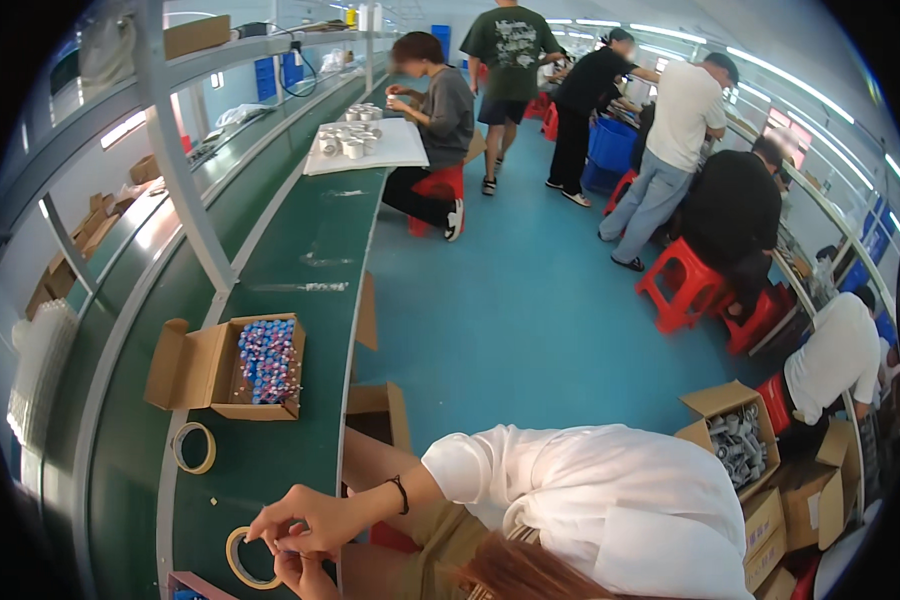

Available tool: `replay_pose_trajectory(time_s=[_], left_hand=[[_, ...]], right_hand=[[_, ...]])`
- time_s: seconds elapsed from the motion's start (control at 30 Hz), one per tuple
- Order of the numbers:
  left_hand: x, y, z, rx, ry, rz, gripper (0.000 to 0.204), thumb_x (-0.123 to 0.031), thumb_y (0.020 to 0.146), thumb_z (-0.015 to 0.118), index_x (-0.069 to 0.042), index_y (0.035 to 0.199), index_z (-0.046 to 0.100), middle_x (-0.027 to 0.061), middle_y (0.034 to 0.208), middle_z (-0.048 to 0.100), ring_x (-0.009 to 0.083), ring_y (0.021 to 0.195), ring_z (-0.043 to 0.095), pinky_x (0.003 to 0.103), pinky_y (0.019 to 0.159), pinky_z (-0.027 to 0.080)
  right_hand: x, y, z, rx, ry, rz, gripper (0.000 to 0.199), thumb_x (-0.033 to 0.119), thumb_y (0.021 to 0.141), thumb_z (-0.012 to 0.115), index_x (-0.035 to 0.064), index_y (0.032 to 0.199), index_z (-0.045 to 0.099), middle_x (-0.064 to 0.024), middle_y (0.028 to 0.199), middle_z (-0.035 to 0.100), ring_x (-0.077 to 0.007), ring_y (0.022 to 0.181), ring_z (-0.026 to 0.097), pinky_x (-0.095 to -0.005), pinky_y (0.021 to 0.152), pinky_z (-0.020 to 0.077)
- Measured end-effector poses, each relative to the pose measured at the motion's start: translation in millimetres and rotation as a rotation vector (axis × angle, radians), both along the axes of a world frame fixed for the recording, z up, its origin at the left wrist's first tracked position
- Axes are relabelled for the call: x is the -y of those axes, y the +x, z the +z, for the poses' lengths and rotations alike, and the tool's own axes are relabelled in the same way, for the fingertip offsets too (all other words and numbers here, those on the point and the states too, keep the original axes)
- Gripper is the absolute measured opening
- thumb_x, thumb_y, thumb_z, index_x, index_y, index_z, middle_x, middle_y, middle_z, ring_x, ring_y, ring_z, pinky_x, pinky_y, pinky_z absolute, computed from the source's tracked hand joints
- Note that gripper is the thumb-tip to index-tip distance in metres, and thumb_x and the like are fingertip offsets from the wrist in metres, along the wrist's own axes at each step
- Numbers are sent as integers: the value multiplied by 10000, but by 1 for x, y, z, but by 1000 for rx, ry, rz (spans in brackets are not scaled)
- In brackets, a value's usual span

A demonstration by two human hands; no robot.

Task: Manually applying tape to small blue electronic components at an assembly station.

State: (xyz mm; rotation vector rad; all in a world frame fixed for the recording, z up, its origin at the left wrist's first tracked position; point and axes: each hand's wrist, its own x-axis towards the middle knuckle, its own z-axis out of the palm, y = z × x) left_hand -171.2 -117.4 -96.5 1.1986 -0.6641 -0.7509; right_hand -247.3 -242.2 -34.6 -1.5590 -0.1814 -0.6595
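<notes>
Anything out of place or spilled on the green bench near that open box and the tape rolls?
Nothing spilled. The open cardboard box sits slightly askew, its small blue-capped parts packed upright. One tape roll lies flat; another tape roll is under the hands.

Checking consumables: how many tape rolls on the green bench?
2. One tape roll lies flat just below the open cardboard box. The second roll lies under the hands at the bottom edge, partly covered. More may be hidden out of frame.

bright, even light from ceiling tube strips (790,75); soft shadows, mild glare on floor, heavy fisheye bend + black corners.
</notes>
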Motion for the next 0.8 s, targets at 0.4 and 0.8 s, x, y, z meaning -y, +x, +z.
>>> replay_pose_trajectory(time_s=[0.4,0.8], left_hand=[[-2,6,-24,420,11,19,254,-208,922,403,30,971,480,37,772,528,81,636,474,184,554,365],[-4,7,-8,804,98,161,252,-177,904,406,44,1004,475,83,913,456,145,734,454,228,642,379]], right_hand=[[-2,-18,-9,33,122,20,145,32,753,586,-16,889,576,-70,733,615,-107,654,603,-212,580,491],[16,0,-3,-17,209,-81,58,44,663,672,38,696,625,-47,805,566,-89,613,508,-188,520,400]])
